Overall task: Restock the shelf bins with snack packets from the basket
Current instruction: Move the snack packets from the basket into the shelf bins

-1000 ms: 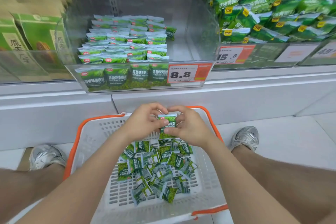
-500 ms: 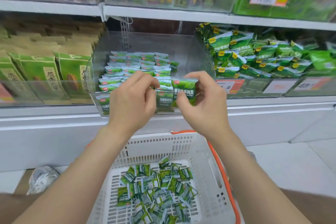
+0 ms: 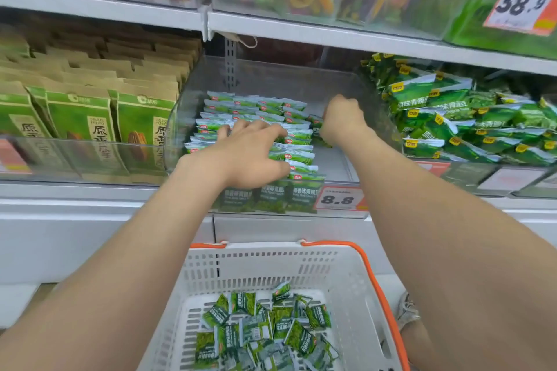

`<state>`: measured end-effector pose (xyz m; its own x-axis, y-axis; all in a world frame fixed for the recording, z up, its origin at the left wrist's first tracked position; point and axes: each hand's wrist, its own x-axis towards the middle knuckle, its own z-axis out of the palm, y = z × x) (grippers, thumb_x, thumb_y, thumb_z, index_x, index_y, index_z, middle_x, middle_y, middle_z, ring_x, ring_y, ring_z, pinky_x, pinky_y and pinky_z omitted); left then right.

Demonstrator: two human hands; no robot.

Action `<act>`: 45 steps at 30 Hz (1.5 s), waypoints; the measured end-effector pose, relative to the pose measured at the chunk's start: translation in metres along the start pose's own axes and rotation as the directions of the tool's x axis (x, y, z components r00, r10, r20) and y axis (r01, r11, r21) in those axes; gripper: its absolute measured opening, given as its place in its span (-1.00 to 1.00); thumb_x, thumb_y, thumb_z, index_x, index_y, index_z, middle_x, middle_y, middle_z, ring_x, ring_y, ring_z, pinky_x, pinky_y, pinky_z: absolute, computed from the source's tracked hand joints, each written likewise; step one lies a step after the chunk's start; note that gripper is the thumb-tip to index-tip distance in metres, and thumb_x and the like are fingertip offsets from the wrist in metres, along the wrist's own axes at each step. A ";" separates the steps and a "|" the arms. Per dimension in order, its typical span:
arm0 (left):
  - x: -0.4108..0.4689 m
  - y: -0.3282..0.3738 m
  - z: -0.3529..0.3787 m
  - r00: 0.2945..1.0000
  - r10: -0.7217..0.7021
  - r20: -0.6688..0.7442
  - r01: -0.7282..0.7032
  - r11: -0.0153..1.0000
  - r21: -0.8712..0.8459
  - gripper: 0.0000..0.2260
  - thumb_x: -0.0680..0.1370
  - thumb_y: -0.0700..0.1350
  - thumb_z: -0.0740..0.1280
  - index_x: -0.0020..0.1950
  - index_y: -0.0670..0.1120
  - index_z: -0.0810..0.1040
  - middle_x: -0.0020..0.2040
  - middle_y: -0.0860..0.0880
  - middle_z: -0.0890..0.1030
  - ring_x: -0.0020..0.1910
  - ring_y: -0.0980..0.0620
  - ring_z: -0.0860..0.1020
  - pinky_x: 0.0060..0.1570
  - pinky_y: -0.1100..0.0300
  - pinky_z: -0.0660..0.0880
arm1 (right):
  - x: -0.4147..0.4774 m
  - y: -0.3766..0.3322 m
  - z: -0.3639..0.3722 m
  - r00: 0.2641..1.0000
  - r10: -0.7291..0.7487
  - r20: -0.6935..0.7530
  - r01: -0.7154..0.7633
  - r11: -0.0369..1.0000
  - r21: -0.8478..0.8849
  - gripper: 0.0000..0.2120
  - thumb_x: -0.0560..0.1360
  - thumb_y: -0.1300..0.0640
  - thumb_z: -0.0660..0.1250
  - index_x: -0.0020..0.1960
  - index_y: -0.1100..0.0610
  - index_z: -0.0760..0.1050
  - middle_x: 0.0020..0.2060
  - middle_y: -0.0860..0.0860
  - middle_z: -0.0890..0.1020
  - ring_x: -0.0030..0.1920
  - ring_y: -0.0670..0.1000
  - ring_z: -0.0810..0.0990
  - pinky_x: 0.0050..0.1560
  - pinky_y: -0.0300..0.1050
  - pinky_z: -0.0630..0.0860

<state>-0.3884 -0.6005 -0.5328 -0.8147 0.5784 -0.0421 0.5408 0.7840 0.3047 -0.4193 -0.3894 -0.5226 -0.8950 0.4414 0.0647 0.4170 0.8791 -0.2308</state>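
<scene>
right now both hands are inside the clear bin (image 3: 304, 75) on the middle shelf, well apart from each other. the left hand (image 3: 250, 156) lies palm down with its fingers spread and fairly straight, resting on top of the rows of packets (image 3: 297, 146) that fill the left and middle of the bin. these small green and white pea packets stand on edge, one behind another, from the front wall to about halfway back. the right hand (image 3: 343, 117) is further back, at the right end of the rows, with its fingers curled in and its back to the camera. it grips the held packets (image 3: 316, 125), whose green edges show against its thumb side and just under the wrist. how many it holds cannot be told. to the right of that hand the bin floor is bare.

an "8.8" price tag (image 3: 337, 199) sits on the bin's front wall. below, between the forearms, stands the white basket (image 3: 346, 277) with an orange rim. a heap of loose packets (image 3: 265, 328) of the same kind lies on its bottom. the bin to the left holds brown and green seed bags (image 3: 81, 123) standing upright. the bin to the right holds larger pea packets (image 3: 446, 117) piled loosely. a grey shoe (image 3: 407, 310) shows just beside the basket's right edge.
</scene>
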 end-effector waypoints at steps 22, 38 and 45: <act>0.001 -0.005 0.004 1.000 0.022 0.000 -0.022 0.998 -0.063 -0.34 0.43 0.33 0.12 0.53 0.22 0.35 0.58 0.06 0.29 0.59 -0.08 0.15 0.57 -0.28 -0.01 | 0.058 -0.018 0.016 0.997 0.081 -0.001 -0.081 0.995 -0.061 -0.53 0.54 0.24 0.43 0.40 0.32 0.42 0.32 0.18 0.55 0.35 0.18 0.55 0.02 -0.12 0.51; -0.057 0.036 0.059 0.306 0.033 -0.952 -0.111 0.994 -0.002 -0.70 0.46 -0.42 0.24 0.05 -0.14 0.62 0.14 -0.19 0.56 0.13 -0.29 0.45 0.12 -0.10 0.36 | -0.169 0.008 0.014 0.607 -0.300 -0.736 0.692 0.654 0.305 -0.94 0.47 0.29 0.35 -0.09 0.17 0.58 -0.21 -0.01 0.61 -0.15 0.07 0.52 -0.07 -0.08 0.41; -0.084 -0.015 0.180 0.717 0.293 -0.633 -0.223 0.956 0.190 -0.87 0.41 -0.32 0.33 -0.10 -0.15 0.49 -0.08 -0.13 0.49 -0.10 -0.17 0.39 -0.16 -0.05 0.36 | -0.222 0.060 0.114 0.881 -0.453 -0.135 0.469 0.801 0.373 -0.82 0.49 0.12 0.32 0.06 0.00 0.62 -0.25 -0.16 0.61 -0.18 -0.04 0.58 -0.15 0.00 0.59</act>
<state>-0.2901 -0.6206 -0.7055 -0.5576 0.5016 0.6614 0.7388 0.6632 0.1198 -0.2139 -0.4554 -0.6614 -0.9561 0.0154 0.2927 -0.1445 0.8441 -0.5163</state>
